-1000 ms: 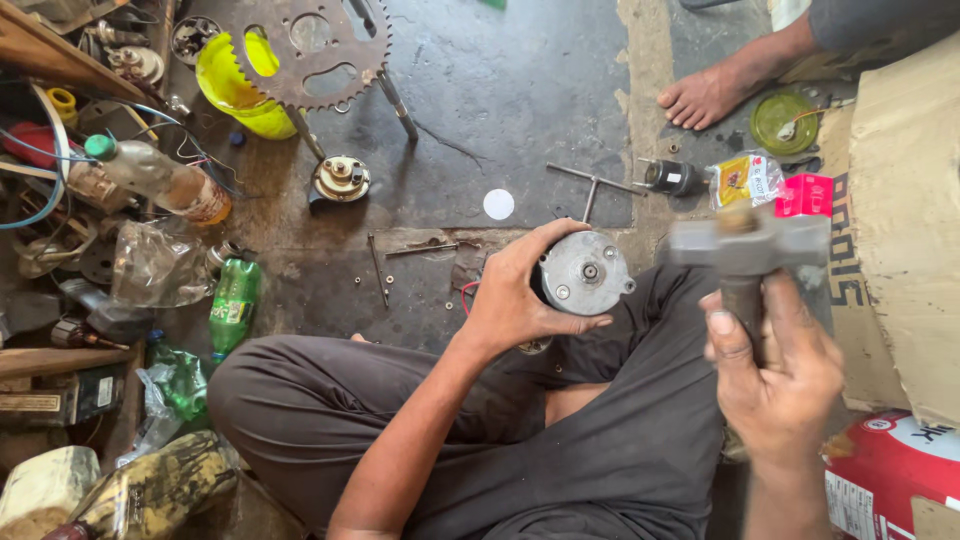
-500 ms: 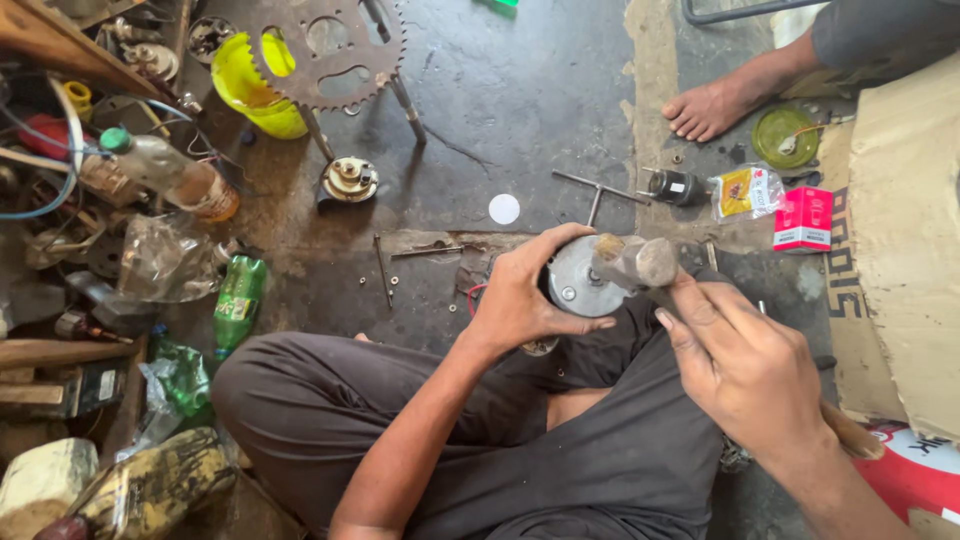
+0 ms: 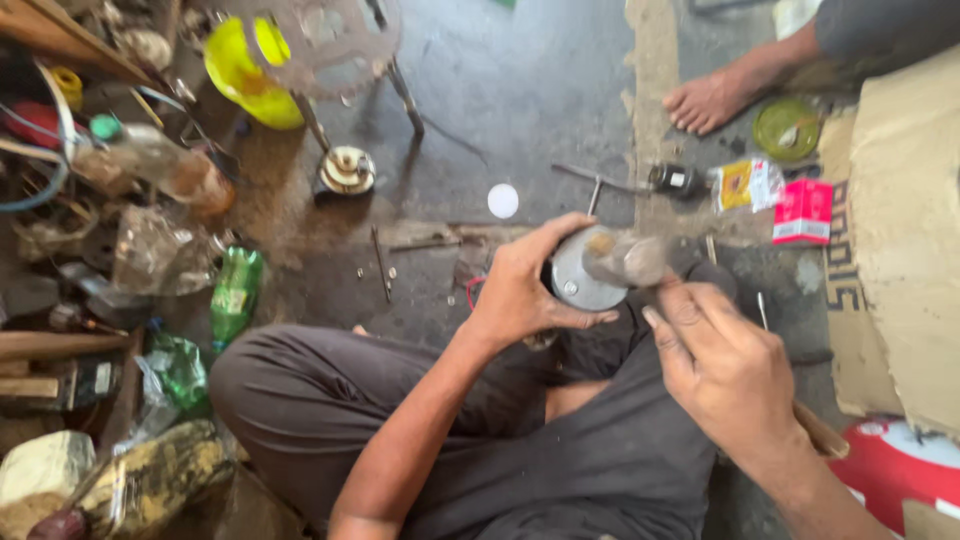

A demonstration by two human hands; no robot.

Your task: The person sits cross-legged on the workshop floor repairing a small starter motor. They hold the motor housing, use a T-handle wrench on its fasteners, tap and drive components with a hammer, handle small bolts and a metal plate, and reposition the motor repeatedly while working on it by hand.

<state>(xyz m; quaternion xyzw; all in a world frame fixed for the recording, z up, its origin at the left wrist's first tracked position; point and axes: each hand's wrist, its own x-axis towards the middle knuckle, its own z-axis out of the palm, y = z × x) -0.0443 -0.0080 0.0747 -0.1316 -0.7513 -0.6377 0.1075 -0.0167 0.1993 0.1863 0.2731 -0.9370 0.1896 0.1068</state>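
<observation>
Left hand (image 3: 520, 290) clamps round metal motor housing (image 3: 578, 285) on lap; right hand (image 3: 725, 370) fisted around hammer (image 3: 625, 258), head on housing.

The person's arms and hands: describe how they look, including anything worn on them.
Both forearms are bare, with no sleeves in view. The left hand and right hand wear no gloves; no rings, watch or bands can be made out. The fingers look grimy from work. Dark grey trousers cover the crossed legs.
</observation>
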